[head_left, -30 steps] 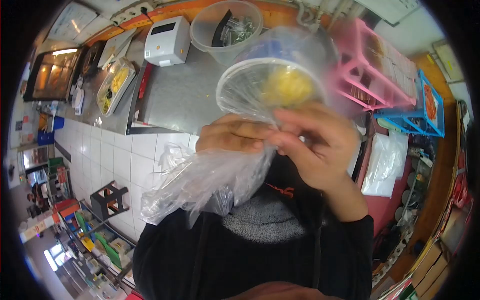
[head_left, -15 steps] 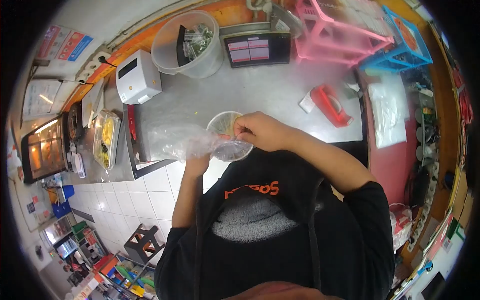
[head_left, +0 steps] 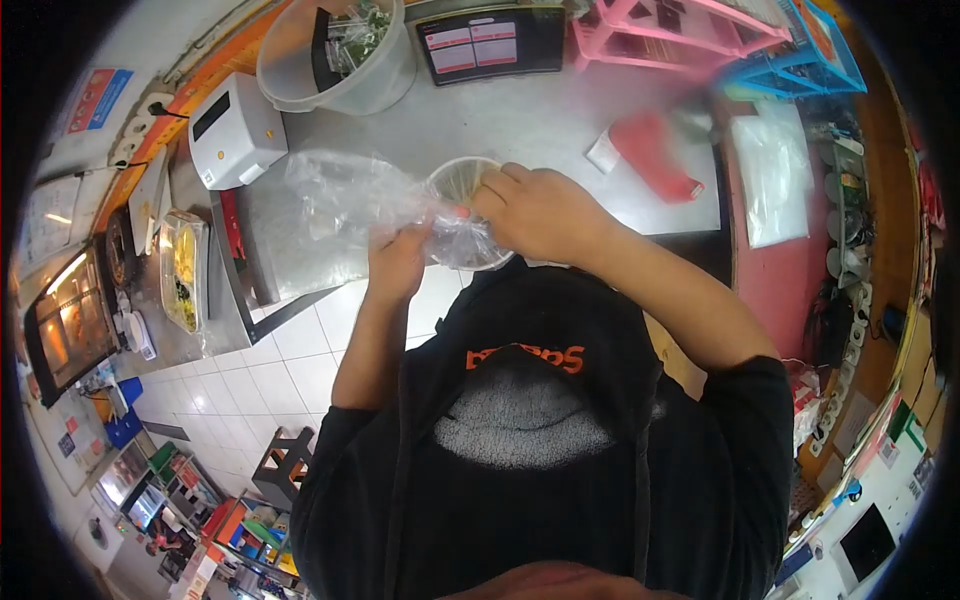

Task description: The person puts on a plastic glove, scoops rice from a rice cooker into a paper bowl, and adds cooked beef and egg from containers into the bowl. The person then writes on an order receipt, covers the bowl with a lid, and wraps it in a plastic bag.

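Note:
A clear plastic bag (head_left: 345, 205) spreads leftward over the counter's front part, its plastic gathered between my two hands. My left hand (head_left: 402, 255) is closed on the bag from below left. From the right, my right hand (head_left: 535, 212) has its fingers bent and pinched at the gathered plastic. Just behind the fingers shows the pale rim of a round tub (head_left: 452, 176) with something yellowish inside, partly covered by my right hand. Clear plastic with a round outline (head_left: 467, 250) hangs below the hands, near my chest; its contents are hard to make out.
On the steel counter (head_left: 480, 125) stand a white label printer (head_left: 237, 130), a big clear bucket (head_left: 375, 85), a screen (head_left: 492, 45) and a red tape dispenser (head_left: 655, 158). Pink (head_left: 680, 35) and blue baskets (head_left: 805, 70) are at the back right. A foil-like food tray (head_left: 184, 270) lies left.
Both hands and the bag sit higher in view, as does the counter, since the camera has tilted. My right fingers have curled further over the gathered plastic.

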